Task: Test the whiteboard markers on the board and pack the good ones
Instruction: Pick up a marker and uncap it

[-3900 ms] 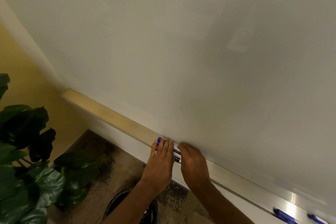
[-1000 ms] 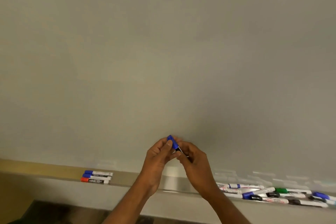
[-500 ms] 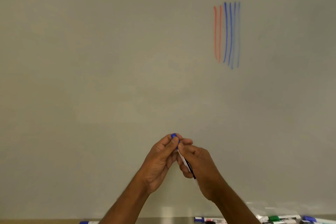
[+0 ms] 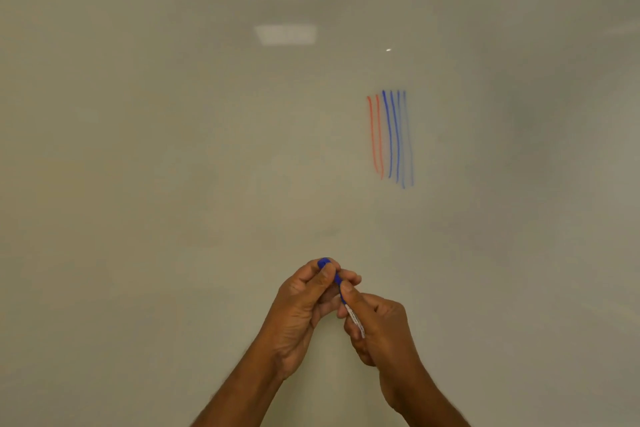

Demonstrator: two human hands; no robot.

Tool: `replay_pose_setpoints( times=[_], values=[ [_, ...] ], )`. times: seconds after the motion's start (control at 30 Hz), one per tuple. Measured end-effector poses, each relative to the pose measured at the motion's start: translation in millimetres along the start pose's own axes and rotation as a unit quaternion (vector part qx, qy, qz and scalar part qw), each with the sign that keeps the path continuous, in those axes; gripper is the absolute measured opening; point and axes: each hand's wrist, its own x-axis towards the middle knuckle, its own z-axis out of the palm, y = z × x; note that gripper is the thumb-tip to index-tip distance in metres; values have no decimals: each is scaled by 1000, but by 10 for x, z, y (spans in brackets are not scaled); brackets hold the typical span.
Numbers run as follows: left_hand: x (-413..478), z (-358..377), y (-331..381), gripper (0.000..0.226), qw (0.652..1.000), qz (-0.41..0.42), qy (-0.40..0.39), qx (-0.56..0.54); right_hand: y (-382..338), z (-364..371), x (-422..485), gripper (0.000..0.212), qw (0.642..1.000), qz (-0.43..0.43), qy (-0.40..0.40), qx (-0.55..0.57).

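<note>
Pale, glossy whiteboard (image 4: 138, 149) fills the frame, with ceiling lights reflected at top centre. Low and just left of centre, the left hand (image 4: 301, 305) has its grip curled closed round the blue plastic cap (image 4: 325, 263) of a white-barrelled whiteboard marker (image 4: 355, 317), thumb laid along the cap. The marker's long axis slants from upper left to lower right, cap end uppermost. Just right of it, the right hand (image 4: 381, 329) pinches the barrel in curled fingers. The cap should likely pull off up and leftward along that axis. The right hand lies nearer the red and blue test strokes (image 4: 390, 139), which are well above it, right of centre.
</note>
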Motion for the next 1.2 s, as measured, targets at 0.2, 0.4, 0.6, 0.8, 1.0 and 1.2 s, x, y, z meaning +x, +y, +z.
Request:
replay_pose_setpoints(
  times=[0.2,0.4,0.6,0.8,1.0,1.2],
  values=[
    [167,195,236,38,992,94,65,59,-276,-273,12,36,999,-38,-17,-1],
    [362,413,500,20,937,273,87,201,-754,-576,149,26,981,-163,-16,100],
    [749,511,609,35,870,369,105,311,-1155,-851,389,31,932,-141,-72,325],
    [1132,568,696,51,802,434,104,396,-1400,-903,548,34,950,-285,75,105],
    [1484,558,688,52,754,455,113,460,-1592,-883,777,14,911,-378,168,-1],
    [1707,482,598,58,705,471,133,513,-1702,-883,1141,7,872,-447,176,-91]
  ],
)
